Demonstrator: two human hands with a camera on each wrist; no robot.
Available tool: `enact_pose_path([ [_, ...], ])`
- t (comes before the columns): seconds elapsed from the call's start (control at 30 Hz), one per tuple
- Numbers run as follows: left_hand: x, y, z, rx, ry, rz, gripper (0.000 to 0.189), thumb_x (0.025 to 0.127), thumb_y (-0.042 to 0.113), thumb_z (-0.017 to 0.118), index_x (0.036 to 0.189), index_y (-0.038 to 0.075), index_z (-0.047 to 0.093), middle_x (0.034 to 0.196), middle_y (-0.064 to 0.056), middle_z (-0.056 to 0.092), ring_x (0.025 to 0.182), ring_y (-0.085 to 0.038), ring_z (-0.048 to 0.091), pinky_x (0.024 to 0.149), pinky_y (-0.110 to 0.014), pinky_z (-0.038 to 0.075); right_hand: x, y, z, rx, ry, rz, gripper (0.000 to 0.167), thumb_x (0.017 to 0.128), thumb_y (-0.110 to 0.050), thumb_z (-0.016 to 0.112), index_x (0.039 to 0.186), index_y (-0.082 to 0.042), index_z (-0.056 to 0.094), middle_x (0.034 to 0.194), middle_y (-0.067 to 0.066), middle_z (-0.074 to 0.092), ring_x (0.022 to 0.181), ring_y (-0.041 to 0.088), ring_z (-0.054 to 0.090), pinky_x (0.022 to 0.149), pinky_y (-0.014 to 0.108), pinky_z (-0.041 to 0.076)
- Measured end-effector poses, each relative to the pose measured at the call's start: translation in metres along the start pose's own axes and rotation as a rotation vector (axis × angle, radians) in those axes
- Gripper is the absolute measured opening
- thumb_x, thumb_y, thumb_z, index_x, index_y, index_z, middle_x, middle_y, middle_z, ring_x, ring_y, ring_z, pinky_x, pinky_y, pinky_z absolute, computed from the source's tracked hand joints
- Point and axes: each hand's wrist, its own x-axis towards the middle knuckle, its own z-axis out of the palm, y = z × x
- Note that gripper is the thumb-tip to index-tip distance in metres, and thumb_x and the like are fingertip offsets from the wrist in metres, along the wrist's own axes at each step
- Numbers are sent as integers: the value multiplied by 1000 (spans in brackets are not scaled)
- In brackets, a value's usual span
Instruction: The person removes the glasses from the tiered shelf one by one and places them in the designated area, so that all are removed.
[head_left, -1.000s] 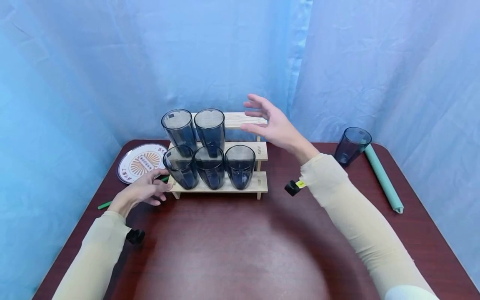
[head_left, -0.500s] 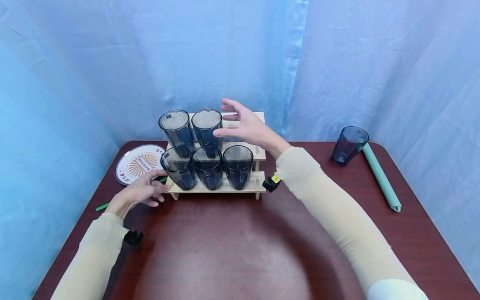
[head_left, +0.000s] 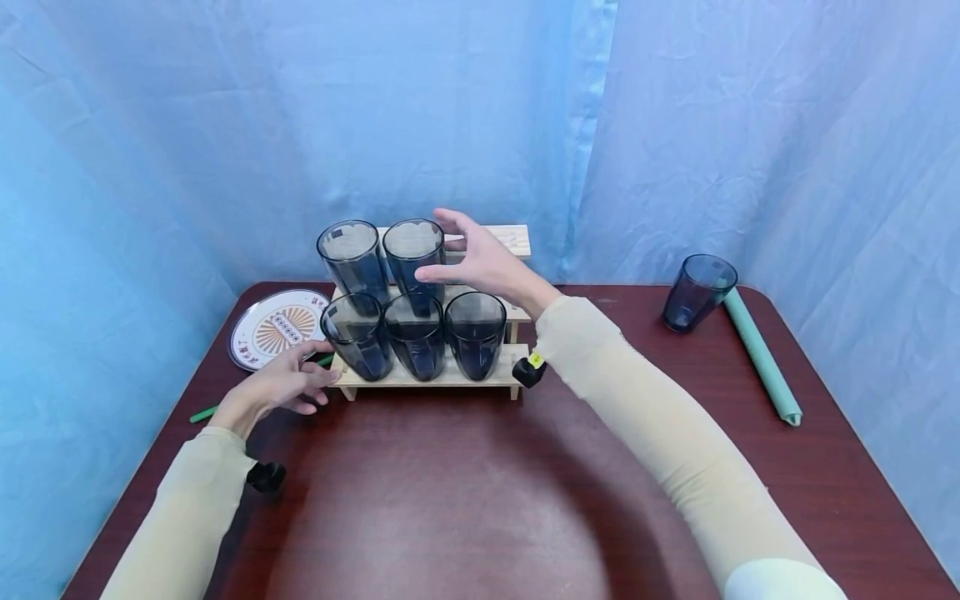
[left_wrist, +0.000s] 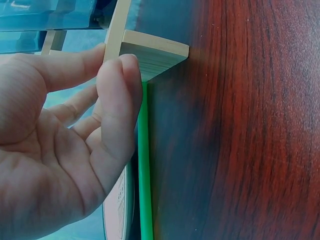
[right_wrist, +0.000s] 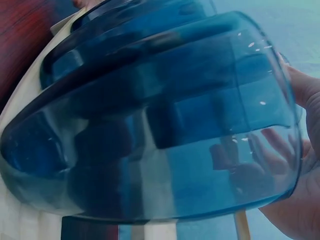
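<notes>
at the left end of the wooden rack (head_left: pixel 512 240), left hand (head_left: pixel 279 383) pinches the lowest shelf (head_left: pixel 512 360) between thumb and fingers; green stick (head_left: pixel 203 414) and patterned plate (head_left: pixel 276 331) near it. right hand (head_left: pixel 486 262) at the right-hand back-row glass (head_left: pixel 407 254): thumb apart from fingers, across its near side; cannot tell whether they grip. second back-row glass (head_left: pixel 350 257) just left, three front-row glasses (head_left: pixel 415 343) nearer. far right of table (head_left: pixel 435 492): lone glass (head_left: pixel 697 296) beside a green roll (head_left: pixel 762 358).

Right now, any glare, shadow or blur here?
Head: pale glare on the table, a shadow beside the right sleeve; left wrist: dark shading beside the green stick; right wrist: the nearest glass looks soft, with white glints near its rim.
</notes>
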Motion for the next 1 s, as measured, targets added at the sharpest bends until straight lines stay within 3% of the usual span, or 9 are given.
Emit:
enact_pose_path([
  [0.17, 0, 1, 1, 0, 3, 2, 73, 100, 21, 66, 156, 5, 23, 117, -22, 64, 78, -22, 67, 64, -36, 60, 1, 4, 2, -18, -5, -2, 97, 84, -38, 85, 160, -20, 29, 160, -1, 35, 138, 22, 46, 105, 37, 46],
  [0.47, 0, 0, 3, 3, 5, 4, 72, 100, 22, 67, 156, 5, 24, 116, -21, 65, 78, -22, 67, 65, -36, 60, 2, 5, 8, -103, 0, -47, 93, 84, -41, 84, 158, -17, 33, 141, -1, 54, 131, 17, 50, 106, 35, 43],
  [1.0, -4, 0, 1, 12, -2, 6, 74, 101, 23, 66, 156, 4, 21, 119, -25, 63, 79, -22, 67, 66, -37, 61, 2, 5, 12, -89, 14, -35, 92, 83, -43, 85, 157, -21, 35, 140, -2, 55, 132, 18, 51, 105, 33, 45],
])
